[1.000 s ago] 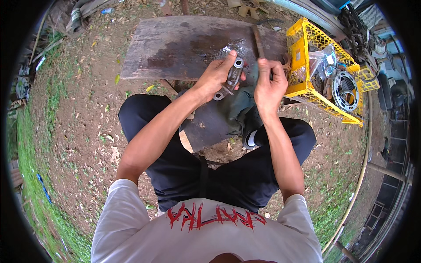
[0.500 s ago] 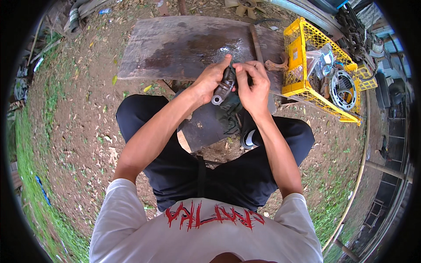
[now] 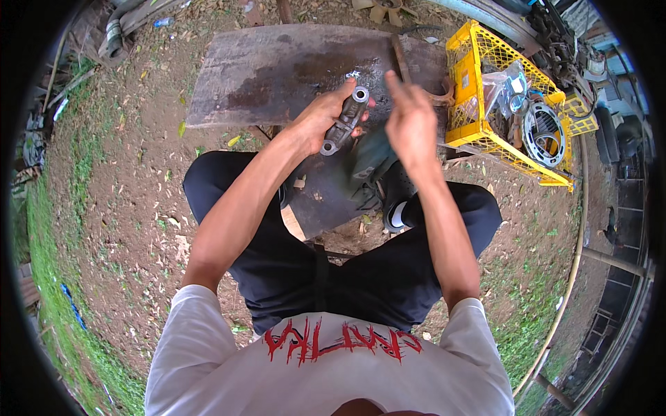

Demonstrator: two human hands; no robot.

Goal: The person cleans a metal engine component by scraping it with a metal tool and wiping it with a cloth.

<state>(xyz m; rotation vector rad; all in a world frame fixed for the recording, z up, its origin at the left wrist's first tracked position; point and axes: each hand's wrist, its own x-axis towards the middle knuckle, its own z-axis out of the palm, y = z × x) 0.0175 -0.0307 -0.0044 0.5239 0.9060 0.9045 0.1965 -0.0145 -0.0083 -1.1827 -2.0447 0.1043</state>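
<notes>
One double-bored metal casting (image 3: 345,122) sits between the thumb and fingers of the left hand (image 3: 323,119), slanted over the near edge of the wooden board (image 3: 232,66). The right hand (image 3: 412,126), motion-blurred, is apart from the casting; whether it grips the dark green cloth (image 3: 374,158) beside it, I cannot tell. A yellow plastic crate (image 3: 469,98) stands to the right.
</notes>
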